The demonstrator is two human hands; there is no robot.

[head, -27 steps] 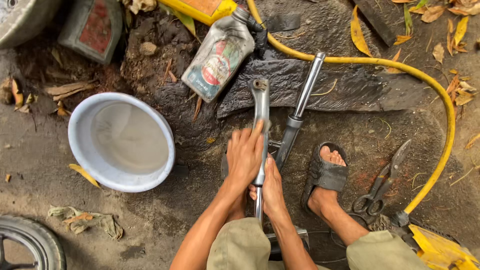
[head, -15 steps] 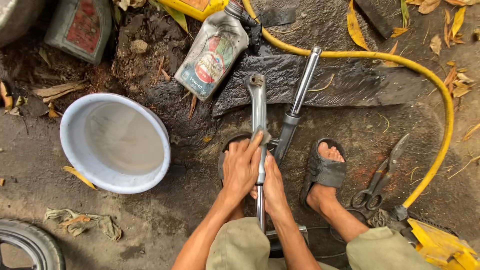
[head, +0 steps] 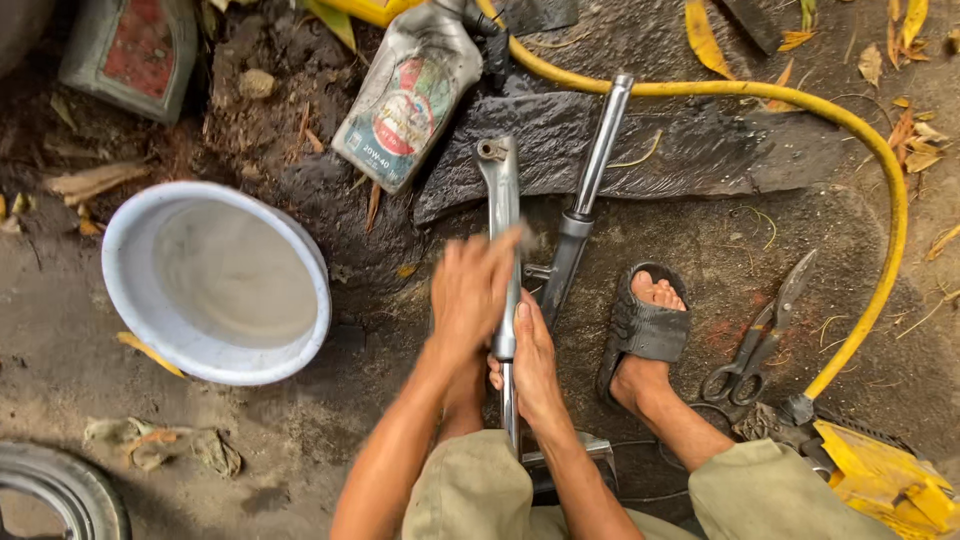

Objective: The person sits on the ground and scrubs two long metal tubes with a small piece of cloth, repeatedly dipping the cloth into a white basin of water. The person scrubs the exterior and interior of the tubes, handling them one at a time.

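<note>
Left hand (head: 472, 290) was motion-blurred, so its grip on the fork tube (head: 503, 240) was unclear. Tyre (head: 55, 497) got cropped at the corner.

Both hands, left hand (head: 472, 290), right hand (head: 530, 360), gripping fork tube (head: 500, 200); basin (head: 130, 300) beside.

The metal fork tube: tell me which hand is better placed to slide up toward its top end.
Left. The left hand already wraps the fork tube higher up, nearer its top end, though motion-blurred. The right hand grips lower, by the thin rod, and seems to steady it.
</note>
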